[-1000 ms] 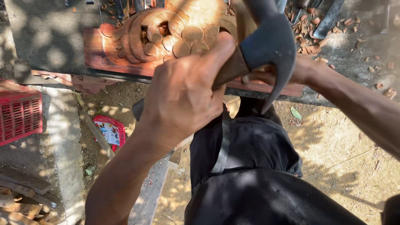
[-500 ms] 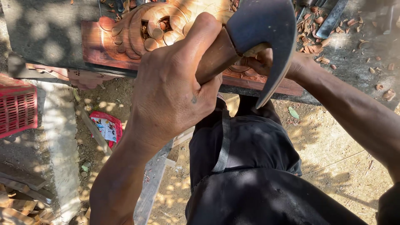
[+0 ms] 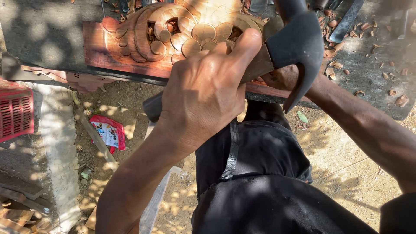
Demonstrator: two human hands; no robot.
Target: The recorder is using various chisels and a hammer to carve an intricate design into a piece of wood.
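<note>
Head view: the left hand [image 3: 208, 93] is clenched around the wooden handle of a hammer [image 3: 297, 43], whose dark iron head curves down to a point above the bench edge. The right hand [image 3: 281, 78] is mostly hidden behind the hammer head, so I cannot tell whether it grips anything. Both work over a reddish carving [image 3: 173, 37] of scrolls and petals lying on the grey bench [image 3: 368, 73], which is strewn with wood chips [image 3: 401, 99]. Below, on sandy ground, lie a red crate [image 3: 15, 115] and a red wrapper [image 3: 108, 132].
</note>
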